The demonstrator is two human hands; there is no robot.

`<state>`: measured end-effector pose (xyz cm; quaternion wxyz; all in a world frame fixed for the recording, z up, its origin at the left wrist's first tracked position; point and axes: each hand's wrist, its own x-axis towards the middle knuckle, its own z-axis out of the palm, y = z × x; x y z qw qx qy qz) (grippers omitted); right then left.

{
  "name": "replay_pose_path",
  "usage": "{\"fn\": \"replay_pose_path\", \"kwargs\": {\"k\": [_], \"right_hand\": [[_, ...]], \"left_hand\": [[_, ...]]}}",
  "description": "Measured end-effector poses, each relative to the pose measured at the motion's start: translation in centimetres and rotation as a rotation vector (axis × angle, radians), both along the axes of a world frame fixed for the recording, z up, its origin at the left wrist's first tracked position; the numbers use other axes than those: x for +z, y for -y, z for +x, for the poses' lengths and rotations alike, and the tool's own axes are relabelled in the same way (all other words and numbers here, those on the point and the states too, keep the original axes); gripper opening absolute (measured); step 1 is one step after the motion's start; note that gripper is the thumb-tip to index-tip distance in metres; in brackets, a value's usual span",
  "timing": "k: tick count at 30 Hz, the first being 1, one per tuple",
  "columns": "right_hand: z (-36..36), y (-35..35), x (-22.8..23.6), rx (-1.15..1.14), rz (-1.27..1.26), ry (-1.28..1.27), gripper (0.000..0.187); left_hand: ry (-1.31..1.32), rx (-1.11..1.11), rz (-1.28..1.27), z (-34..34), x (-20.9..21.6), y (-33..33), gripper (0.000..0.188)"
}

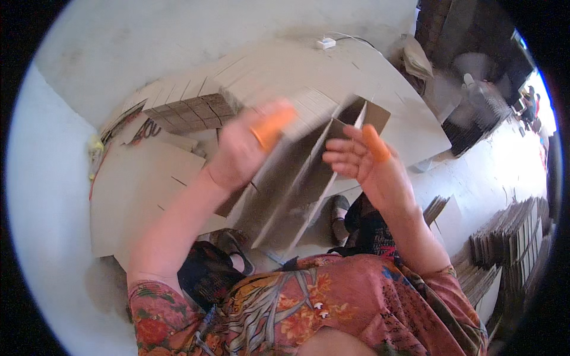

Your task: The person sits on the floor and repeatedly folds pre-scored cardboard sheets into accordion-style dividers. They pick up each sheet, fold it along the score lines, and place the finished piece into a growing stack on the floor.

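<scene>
Between my hands stands a cardboard divider of long upright parallel strips, with a cross strip at its far end. My left hand, an orange cover on its thumb, is over the divider's left side; motion smears its fingers, so its grip does not show. On the right, my right hand has its fingers stretched out beside the rightmost strip, and its thumb, also in an orange cover, points up. Whether those fingers touch the cardboard I cannot tell.
A stack of slotted cardboard strips lies at the far left, with scissors beside it. Flat cardboard covers the surface beyond my hands, where a white power socket sits. Bundles of cardboard stand at the right.
</scene>
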<state>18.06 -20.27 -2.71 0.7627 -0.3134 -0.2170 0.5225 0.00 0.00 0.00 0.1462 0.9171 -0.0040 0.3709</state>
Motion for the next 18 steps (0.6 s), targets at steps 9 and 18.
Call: {"fn": "replay_pose_path", "kwargs": {"k": [9, 18], "right_hand": [[0.6, 2.6, 3.8, -0.507, 0.069, 0.415, 0.016], [-1.3, 3.7, 4.0, -0.388, -0.176, 0.985, 0.015]], "left_hand": [[0.15, 0.083, -0.15, -0.7, 0.9, 1.8, 0.045], [-0.149, 0.228, -0.826, -1.3, -1.7, -6.9, 0.023]]}}
